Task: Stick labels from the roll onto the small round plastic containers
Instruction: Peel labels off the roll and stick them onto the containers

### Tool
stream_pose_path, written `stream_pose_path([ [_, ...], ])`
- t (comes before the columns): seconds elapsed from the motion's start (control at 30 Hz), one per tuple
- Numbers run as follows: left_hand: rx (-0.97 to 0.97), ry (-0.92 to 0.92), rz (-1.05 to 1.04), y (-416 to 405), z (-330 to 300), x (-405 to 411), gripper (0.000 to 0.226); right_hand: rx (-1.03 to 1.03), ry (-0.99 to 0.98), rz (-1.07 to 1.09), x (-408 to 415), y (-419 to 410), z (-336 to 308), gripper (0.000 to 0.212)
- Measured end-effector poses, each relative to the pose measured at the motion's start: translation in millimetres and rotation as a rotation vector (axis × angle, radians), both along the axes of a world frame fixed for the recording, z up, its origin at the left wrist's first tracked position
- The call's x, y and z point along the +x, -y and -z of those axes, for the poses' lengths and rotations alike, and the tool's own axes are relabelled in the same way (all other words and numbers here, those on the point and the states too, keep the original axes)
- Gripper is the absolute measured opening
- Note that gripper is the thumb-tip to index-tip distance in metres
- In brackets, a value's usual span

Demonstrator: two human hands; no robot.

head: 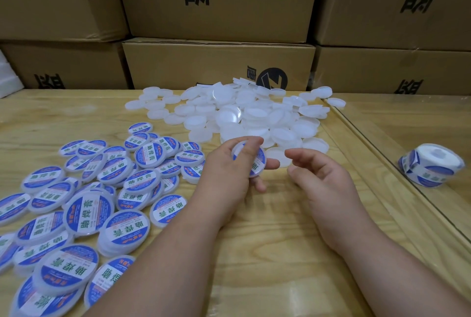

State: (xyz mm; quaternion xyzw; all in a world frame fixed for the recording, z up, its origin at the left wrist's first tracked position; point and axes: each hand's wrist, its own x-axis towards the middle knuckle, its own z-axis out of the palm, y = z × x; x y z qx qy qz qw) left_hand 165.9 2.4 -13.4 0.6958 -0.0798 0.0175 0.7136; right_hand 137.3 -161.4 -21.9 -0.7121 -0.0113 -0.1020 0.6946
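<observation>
Left hand (230,171) grips a freshly labelled container (251,161); right hand (323,176), fingers loosely open, must next fetch the label roll (430,165).

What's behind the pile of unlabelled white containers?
Stacked cardboard boxes stand right behind the pile of unlabelled containers. The pile covers the boxes' bottom edge and part of a black logo.

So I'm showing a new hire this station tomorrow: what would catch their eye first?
Probably the spread of blue-labelled containers at the left of the table, and the heap of bare white containers at the back. Between them, the left hand grips a labelled container; the label roll sits far right.
</observation>
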Motion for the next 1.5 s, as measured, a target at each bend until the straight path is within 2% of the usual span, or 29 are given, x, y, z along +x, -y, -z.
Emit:
stream_pose_path([
  [0.1, 0.026, 0.001, 0.002, 1.7, -0.1, -2.8, 0.040, -0.018, 0.016, 0.012, 1.5, -1.1, 1.3, 0.017],
  [0.17, 0.084, 0.013, 0.005, 3.3, 1.9, -4.4, 0.044, -0.033, 0.030, 0.013, 2.1, -1.8, 2.2, 0.012],
  [0.3, 0.150, 0.060, 0.045, 5.2, 5.0, -3.1, 0.031, -0.058, 0.022, 0.005, 1.7, -3.4, 1.0, 0.008],
  [0.47, 0.162, 0.061, 0.123, 6.5, 5.6, -1.3, 0.014, -0.146, 0.014, -0.058, -0.6, -3.1, -3.4, 0.021],
  [0.77, 0.038, 0.052, 0.148, 8.9, 5.4, -4.5, 0.039, -0.087, 0.022, -0.007, -0.3, -2.4, -4.6, 0.033],
  [0.9, 0.051, 0.067, 0.120, 9.5, 3.6, -8.1, 0.034, -0.048, 0.009, -0.044, 0.0, -1.7, -4.6, 0.032],
  [1.0, 0.096, 0.066, 0.077, 10.1, 1.8, -10.2, 0.014, -0.040, 0.018, -0.089, -1.9, -3.3, -4.0, 0.034],
  [1.13, 0.110, 0.112, -0.060, 9.3, 5.4, -7.7, 0.029, -0.045, 0.028, -0.062, -1.8, -6.5, -2.8, 0.023],
  [1.3, -0.027, 0.039, -0.071, 11.4, 7.4, -4.2, 0.014, -0.026, 0.017, -0.028, -0.8, -5.4, -0.6, 0.014],
  [1.43, -0.119, 0.048, -0.123, 0.2, 4.4, 1.8, 0.025, -0.046, -0.014, 0.001, 0.5, -3.8, 0.1, 0.015],
  [1.5, -0.282, -0.010, -0.126, -7.0, -0.1, 2.4, 0.020, -0.059, -0.018, -0.005, 0.2, -4.9, 0.0, 0.015],
])
